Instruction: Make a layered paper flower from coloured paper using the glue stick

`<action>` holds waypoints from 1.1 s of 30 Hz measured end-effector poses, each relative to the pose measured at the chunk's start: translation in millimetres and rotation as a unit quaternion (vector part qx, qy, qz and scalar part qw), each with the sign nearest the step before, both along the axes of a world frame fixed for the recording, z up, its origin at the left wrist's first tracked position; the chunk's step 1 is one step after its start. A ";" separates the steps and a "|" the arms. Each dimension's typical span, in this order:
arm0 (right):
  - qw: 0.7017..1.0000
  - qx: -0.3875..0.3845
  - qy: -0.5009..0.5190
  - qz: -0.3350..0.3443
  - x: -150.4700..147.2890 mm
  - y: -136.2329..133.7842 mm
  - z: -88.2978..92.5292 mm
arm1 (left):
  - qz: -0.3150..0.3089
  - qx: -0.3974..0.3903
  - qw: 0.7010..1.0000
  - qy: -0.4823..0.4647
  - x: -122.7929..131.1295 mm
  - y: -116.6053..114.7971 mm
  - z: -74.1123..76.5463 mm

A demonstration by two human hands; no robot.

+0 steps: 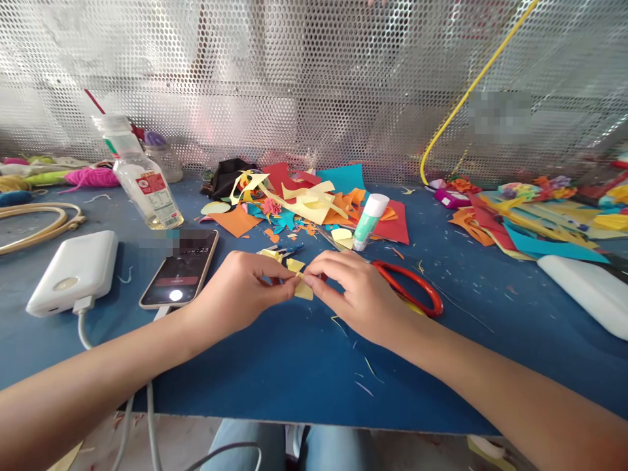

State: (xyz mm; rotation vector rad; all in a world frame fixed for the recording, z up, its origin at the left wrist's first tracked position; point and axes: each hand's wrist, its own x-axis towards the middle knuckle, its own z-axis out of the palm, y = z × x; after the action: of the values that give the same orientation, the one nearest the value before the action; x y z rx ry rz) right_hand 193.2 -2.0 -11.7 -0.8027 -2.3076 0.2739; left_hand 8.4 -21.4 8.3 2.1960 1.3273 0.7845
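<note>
Between the fingertips of both hands is a small piece of yellow paper (304, 290), pinched above the blue table (275, 366). My left hand (245, 281) is closed on its left side, thumb against forefinger. From the right, my right hand (358, 294) grips it the same way, hiding part of the paper. Red-handled scissors (436, 301) lie beside and partly under my right hand. Just beyond it, a glue stick (370, 221) with a white cap stands slightly tilted. Small yellow cut pieces (342, 237) lie near the glue stick.
Coloured paper scraps (314, 203) are heaped at the back. To the left are a phone (181, 271), a white power bank (73, 271) with cables and a tilted glass bottle (147, 190). More paper (549, 239) and a white object (583, 294) lie right. Perforated metal (314, 85) rises behind.
</note>
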 end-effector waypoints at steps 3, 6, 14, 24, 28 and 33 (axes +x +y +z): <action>1.000 0.003 0.000 0.004 -0.4 -1.0 1.2 | 0.004 -0.009 1.000 0.008 -1.0 0.9 -1.5; 1.000 0.010 -0.002 0.007 -0.3 -1.3 1.7 | 0.008 -0.020 1.000 0.007 -2.2 2.0 -3.3; 1.000 -0.018 -0.001 0.014 -0.9 -2.7 1.5 | 0.028 -0.052 0.998 -0.021 -0.8 2.1 -2.1; 0.999 -0.042 0.034 -0.003 -0.6 -5.3 5.2 | 0.066 -0.040 0.995 -0.056 3.5 -3.3 13.2; 0.998 -0.038 0.044 0.008 -1.7 -5.0 4.9 | 0.072 -0.054 0.994 -0.059 2.3 -1.1 9.5; 0.999 -0.019 0.039 0.023 -2.8 -8.3 4.9 | 0.060 -0.055 0.996 -0.038 1.1 1.0 5.5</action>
State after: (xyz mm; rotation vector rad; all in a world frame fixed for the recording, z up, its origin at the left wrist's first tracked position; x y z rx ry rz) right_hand 190.5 -10.2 -6.7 -0.7443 -2.2564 0.3646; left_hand 9.5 -20.4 13.8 1.9981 1.4395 0.8107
